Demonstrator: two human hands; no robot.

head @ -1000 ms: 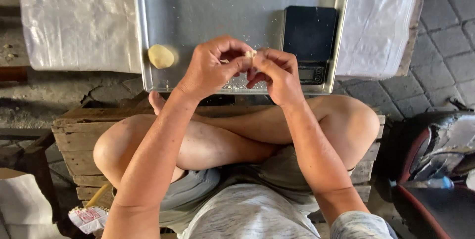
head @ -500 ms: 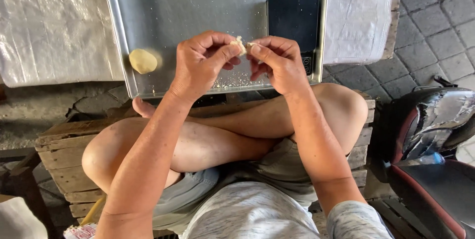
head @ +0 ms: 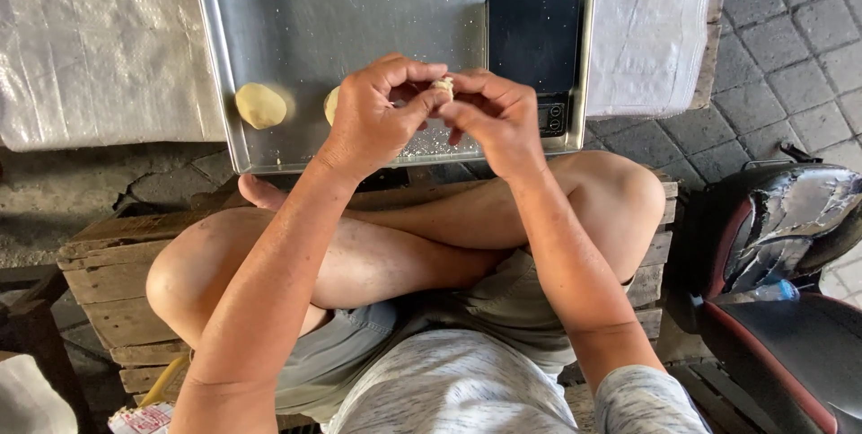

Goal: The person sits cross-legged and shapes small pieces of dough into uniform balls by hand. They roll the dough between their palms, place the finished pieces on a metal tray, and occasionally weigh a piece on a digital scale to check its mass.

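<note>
Dough piece (head: 443,86), small and pale, is pinched between the fingertips of the left hand (head: 375,120) and right hand (head: 499,120) above a metal tray (head: 359,3). Two dough rounds (head: 260,105) and a black scale (head: 535,48) are seen on the tray.

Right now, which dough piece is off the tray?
The small dough piece, pinched between the fingertips of the left hand and right hand above the tray. The left ball and the half-hidden ball lie on the tray.
</note>
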